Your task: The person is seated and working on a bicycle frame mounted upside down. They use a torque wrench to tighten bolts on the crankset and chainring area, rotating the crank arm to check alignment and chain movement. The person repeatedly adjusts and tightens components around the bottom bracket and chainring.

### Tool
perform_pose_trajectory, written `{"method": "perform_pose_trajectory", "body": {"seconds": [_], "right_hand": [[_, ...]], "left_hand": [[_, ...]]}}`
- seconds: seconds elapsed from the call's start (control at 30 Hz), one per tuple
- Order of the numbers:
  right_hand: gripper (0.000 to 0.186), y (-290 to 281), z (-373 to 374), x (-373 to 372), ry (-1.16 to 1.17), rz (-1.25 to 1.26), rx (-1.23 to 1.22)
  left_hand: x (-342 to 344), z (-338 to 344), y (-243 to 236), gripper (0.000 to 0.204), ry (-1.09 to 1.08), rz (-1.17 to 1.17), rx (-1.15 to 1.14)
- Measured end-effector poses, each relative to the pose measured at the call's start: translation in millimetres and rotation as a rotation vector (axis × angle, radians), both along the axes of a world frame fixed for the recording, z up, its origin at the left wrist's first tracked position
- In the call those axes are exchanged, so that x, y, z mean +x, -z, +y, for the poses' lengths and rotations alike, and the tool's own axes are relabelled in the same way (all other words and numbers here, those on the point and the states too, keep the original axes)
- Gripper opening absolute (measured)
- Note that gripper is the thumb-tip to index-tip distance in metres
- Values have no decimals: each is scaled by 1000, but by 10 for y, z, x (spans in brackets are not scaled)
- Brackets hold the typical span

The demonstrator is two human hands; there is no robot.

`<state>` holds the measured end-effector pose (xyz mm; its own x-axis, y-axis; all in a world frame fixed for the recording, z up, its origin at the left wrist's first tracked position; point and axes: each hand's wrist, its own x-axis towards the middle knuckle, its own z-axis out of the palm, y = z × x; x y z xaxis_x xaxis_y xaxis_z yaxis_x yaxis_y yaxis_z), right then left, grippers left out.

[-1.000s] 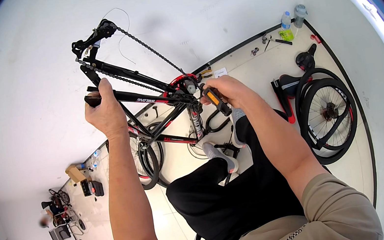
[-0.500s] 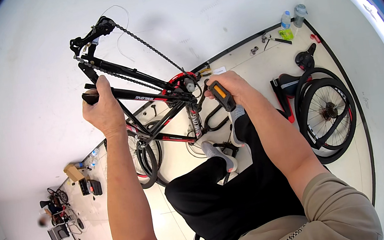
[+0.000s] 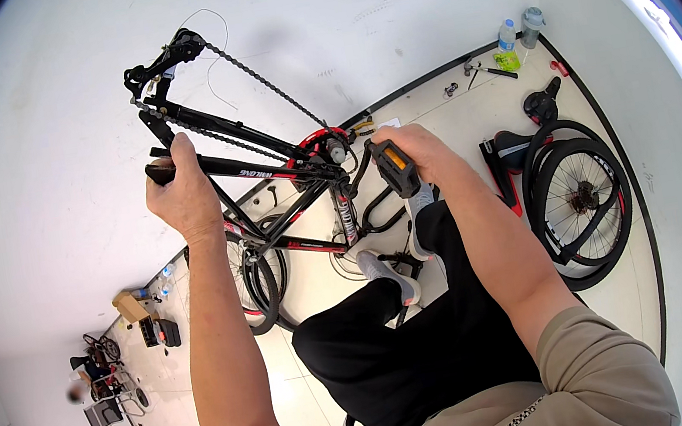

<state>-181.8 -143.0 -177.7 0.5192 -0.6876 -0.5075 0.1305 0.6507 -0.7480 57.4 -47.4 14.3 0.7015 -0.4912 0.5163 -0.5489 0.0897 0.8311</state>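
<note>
A black and red bicycle frame (image 3: 269, 173) stands tilted in front of me, its rear end raised at the upper left. My left hand (image 3: 185, 188) is closed round a black frame tube near that rear end. On the right side, my right hand (image 3: 412, 148) grips a black pedal (image 3: 396, 169) with an orange reflector; its fingers are partly hidden. The crank arm (image 3: 362, 168) runs from the pedal toward the red chainring (image 3: 314, 139). A chain (image 3: 264, 81) stretches from the chainring up to the rear derailleur (image 3: 184, 47). A thin loose cable loops beside the derailleur.
To the right lie a wheel with a cassette (image 3: 583, 199), loose tyres and a saddle (image 3: 516, 147). A hammer (image 3: 499, 71) and bottles (image 3: 507, 36) are by the wall. Another wheel (image 3: 256, 283) is beneath the frame. Far left, a person sits among bicycle parts near a cardboard box (image 3: 132, 306).
The pedal and crank have shifted very slightly up and to the right with my right hand. My left hand keeps its place on the frame tube.
</note>
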Motion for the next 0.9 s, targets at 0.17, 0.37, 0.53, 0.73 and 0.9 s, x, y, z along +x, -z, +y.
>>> {"method": "perform_pose_trajectory", "body": {"seconds": [0.17,0.37,0.53,0.73,0.9], "right_hand": [[24,-72,32,-22,-70,-122,42],[19,-12,56,29,-43,-113,9],[20,-21,59,47,14,117,-132],[23,-256,156,16,12,86,-75],[21,-218,117,13,23,74,-49]], "left_hand": [[-19,16,-13,39,-8,-10,5],[-42,-7,-15,40,1,-4,1],[-10,5,-5,40,1,-16,0],[-3,18,-7,41,-11,-21,6],[-36,-2,-11,35,-9,-19,7]]}}
